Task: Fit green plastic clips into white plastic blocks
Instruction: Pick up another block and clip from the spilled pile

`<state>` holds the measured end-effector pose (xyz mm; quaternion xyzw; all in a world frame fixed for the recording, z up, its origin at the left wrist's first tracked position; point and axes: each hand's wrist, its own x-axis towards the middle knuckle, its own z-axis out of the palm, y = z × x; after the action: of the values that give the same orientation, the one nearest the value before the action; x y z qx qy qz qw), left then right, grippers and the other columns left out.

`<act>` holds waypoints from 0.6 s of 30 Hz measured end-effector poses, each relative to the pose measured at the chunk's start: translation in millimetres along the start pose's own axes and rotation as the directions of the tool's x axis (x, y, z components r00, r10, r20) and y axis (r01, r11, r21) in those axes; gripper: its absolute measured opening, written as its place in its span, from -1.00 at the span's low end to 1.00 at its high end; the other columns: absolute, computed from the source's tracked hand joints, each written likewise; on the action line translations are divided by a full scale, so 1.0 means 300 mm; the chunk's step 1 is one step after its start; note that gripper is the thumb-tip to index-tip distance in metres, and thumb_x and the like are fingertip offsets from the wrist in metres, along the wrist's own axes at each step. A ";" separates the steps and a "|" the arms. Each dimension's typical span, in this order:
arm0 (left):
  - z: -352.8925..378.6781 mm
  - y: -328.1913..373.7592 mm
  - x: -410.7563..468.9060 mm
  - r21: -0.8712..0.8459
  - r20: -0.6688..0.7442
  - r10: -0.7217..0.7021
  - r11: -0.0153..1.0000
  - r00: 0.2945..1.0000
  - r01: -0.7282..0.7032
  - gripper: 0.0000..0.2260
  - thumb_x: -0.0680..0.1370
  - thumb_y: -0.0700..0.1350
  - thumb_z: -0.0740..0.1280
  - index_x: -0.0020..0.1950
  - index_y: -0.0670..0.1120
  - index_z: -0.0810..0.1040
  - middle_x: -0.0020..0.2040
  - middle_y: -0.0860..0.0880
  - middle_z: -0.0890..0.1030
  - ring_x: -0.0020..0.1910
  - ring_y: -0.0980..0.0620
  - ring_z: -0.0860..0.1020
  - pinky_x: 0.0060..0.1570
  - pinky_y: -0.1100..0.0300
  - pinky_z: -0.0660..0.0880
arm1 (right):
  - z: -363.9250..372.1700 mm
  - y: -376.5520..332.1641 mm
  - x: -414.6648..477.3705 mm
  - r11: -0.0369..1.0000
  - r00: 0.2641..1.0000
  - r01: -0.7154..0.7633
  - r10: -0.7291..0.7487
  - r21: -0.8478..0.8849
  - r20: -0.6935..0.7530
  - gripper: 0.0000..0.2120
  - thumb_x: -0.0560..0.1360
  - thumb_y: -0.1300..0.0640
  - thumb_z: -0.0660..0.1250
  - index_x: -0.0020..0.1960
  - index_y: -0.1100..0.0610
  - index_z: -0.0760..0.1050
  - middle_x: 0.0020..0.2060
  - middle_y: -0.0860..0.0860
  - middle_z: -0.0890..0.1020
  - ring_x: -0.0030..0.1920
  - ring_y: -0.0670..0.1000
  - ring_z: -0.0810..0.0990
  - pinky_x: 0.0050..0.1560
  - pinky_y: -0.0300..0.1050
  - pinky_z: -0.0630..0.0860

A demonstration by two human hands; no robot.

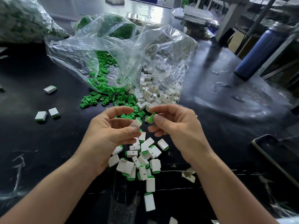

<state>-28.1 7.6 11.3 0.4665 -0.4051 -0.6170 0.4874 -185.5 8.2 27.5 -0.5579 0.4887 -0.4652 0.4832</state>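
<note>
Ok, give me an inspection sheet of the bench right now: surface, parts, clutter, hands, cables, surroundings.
Surface: black tabletop, scuffed with pale marks.
Job's things: green clips and white blocks spill from clear bags; fitted blocks piled below the hands, three strays at left.
Clutter: blue bottle far right; dark phone-like device at right edge.
Hands: left hand holds a white block; right hand pinches a green clip; the two not yet joined.
Cables: nothing seen.
Surroundings: another bag of parts far left; tray-like stacks behind.
</note>
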 end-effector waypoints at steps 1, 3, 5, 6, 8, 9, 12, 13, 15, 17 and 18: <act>0.000 0.001 0.000 -0.002 0.002 -0.002 1.000 1.000 0.002 -0.63 0.15 -0.25 0.42 -0.05 -0.08 0.58 -0.34 -0.05 0.65 -0.35 0.00 0.64 -0.39 0.26 0.55 | 0.001 -0.003 -0.001 1.000 1.000 -0.002 0.002 0.005 0.000 -0.81 0.48 0.34 0.30 -0.14 0.06 0.56 -0.37 -0.03 0.65 -0.37 -0.09 0.63 -0.39 -0.32 0.49; 0.006 0.002 -0.002 -0.014 0.015 -0.006 1.000 1.000 0.006 -0.67 0.16 -0.26 0.41 -0.09 -0.13 0.60 -0.33 -0.08 0.65 -0.36 0.02 0.64 -0.40 0.29 0.54 | 0.002 -0.006 -0.005 1.000 1.000 -0.010 0.010 0.013 0.004 -0.82 0.49 0.34 0.29 -0.14 0.08 0.55 -0.32 0.02 0.66 -0.37 -0.07 0.63 -0.39 -0.31 0.51; 0.011 0.004 -0.005 -0.035 0.039 -0.013 0.999 0.999 0.014 -0.75 0.17 -0.27 0.40 -0.16 -0.17 0.62 -0.32 -0.12 0.66 -0.37 0.02 0.63 -0.39 0.29 0.54 | 0.003 -0.007 -0.004 1.000 1.000 -0.019 0.019 0.022 0.008 -0.84 0.49 0.33 0.28 -0.14 0.10 0.54 -0.30 0.06 0.66 -0.36 -0.06 0.63 -0.38 -0.30 0.53; 0.012 0.004 -0.006 -0.047 0.053 -0.016 0.999 0.998 0.019 -0.78 0.18 -0.28 0.39 -0.19 -0.17 0.63 -0.32 -0.13 0.66 -0.37 0.02 0.63 -0.38 0.29 0.55 | 0.003 -0.008 -0.003 0.999 1.000 -0.024 0.024 0.025 0.010 -0.85 0.49 0.33 0.28 -0.13 0.11 0.53 -0.30 0.06 0.66 -0.36 -0.06 0.64 -0.37 -0.29 0.53; 0.011 0.007 -0.007 -0.059 0.078 -0.019 0.998 0.997 0.023 -0.83 0.20 -0.27 0.39 -0.24 -0.16 0.66 -0.32 -0.13 0.66 -0.36 0.02 0.63 -0.36 0.28 0.56 | 0.000 -0.006 0.000 0.999 1.000 -0.029 0.029 0.024 0.012 -0.86 0.49 0.32 0.29 -0.13 0.11 0.53 -0.31 0.04 0.67 -0.34 -0.04 0.64 -0.35 -0.28 0.54; 0.011 0.008 -0.009 -0.055 0.086 -0.016 0.998 0.996 0.020 -0.84 0.20 -0.27 0.39 -0.24 -0.16 0.66 -0.32 -0.13 0.66 -0.36 0.03 0.63 -0.36 0.28 0.56 | 0.001 -0.006 -0.001 0.999 1.000 -0.028 0.027 0.019 0.015 -0.86 0.49 0.31 0.29 -0.14 0.10 0.53 -0.32 0.03 0.67 -0.33 -0.04 0.64 -0.35 -0.28 0.54; 0.013 0.005 -0.014 -0.025 0.092 0.005 1.000 0.996 -0.003 -0.81 0.19 -0.27 0.40 -0.21 -0.20 0.63 -0.33 -0.13 0.66 -0.36 0.01 0.63 -0.36 0.28 0.56 | 0.004 -0.002 -0.004 0.998 1.000 0.024 -0.023 -0.054 0.010 -0.82 0.47 0.30 0.33 -0.18 0.04 0.55 -0.33 -0.03 0.65 -0.30 -0.08 0.63 -0.30 -0.29 0.53; 0.014 0.004 -0.014 -0.021 0.090 0.009 1.000 0.996 -0.007 -0.81 0.19 -0.27 0.40 -0.22 -0.21 0.62 -0.33 -0.13 0.65 -0.36 0.01 0.63 -0.37 0.29 0.55 | 0.004 -0.001 -0.004 0.995 0.999 0.048 -0.047 -0.087 0.005 -0.80 0.46 0.30 0.35 -0.20 0.01 0.56 -0.33 -0.05 0.64 -0.29 -0.08 0.62 -0.27 -0.29 0.53; 0.015 0.003 -0.012 -0.021 0.084 0.013 1.000 0.996 -0.011 -0.82 0.19 -0.27 0.40 -0.23 -0.21 0.62 -0.34 -0.13 0.65 -0.37 0.01 0.63 -0.38 0.29 0.54 | 0.005 0.000 -0.004 0.992 0.997 0.072 -0.072 -0.105 0.003 -0.78 0.45 0.30 0.36 -0.23 -0.01 0.57 -0.35 -0.08 0.64 -0.30 -0.10 0.60 -0.26 -0.30 0.53; 0.015 0.004 -0.010 -0.027 0.083 0.011 1.000 0.997 -0.009 -0.85 0.18 -0.27 0.40 -0.27 -0.19 0.64 -0.35 -0.14 0.65 -0.38 0.00 0.63 -0.38 0.29 0.54 | 0.007 0.000 -0.004 0.992 0.997 0.078 -0.076 -0.098 0.023 -0.77 0.44 0.31 0.36 -0.22 -0.01 0.57 -0.36 -0.10 0.63 -0.32 -0.14 0.59 -0.26 -0.32 0.51; 0.015 0.004 -0.011 -0.026 0.085 0.010 1.000 0.996 -0.008 -0.86 0.18 -0.27 0.40 -0.29 -0.17 0.65 -0.35 -0.14 0.65 -0.38 0.00 0.63 -0.39 0.29 0.54 | 0.008 0.000 -0.004 0.991 0.996 0.083 -0.079 -0.102 0.038 -0.77 0.44 0.32 0.36 -0.22 -0.01 0.58 -0.35 -0.10 0.63 -0.32 -0.15 0.58 -0.27 -0.33 0.51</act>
<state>-31.8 10.8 14.1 0.4317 -0.4194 -0.6393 0.4786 -183.1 9.6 27.3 -0.6093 0.4808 -0.4491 0.4427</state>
